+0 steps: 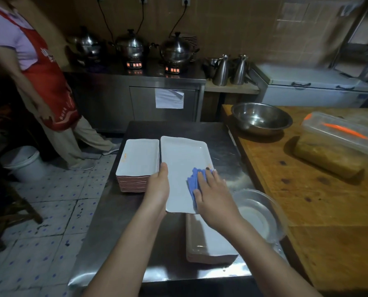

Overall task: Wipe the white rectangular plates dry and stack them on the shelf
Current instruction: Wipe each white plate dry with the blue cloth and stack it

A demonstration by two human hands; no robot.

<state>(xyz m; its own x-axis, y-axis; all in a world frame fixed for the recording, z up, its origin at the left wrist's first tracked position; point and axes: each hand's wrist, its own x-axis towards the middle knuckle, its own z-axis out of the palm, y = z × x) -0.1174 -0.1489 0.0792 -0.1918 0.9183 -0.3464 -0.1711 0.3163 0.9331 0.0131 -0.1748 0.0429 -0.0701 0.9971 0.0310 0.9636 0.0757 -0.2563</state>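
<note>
A white rectangular plate [184, 166] is held above the steel table [118, 221]. My left hand [158, 186] grips its left edge, thumb on top. On the plate's right side my right hand [214, 194] lies flat, pressing a blue cloth [194, 182] against it. A tall stack of the same plates [139, 160] stands to the left of the held plate. Below my right forearm lies a lower stack of plates [208, 243], partly hidden by the arm.
A clear bowl with a white dish [258, 213] sits at the table's right edge. On the wooden counter [307, 202] stand a steel bowl [261, 117] and a lidded plastic box [337, 142]. A person in a red apron [43, 82] stands left; a white bucket [23, 162] is on the floor.
</note>
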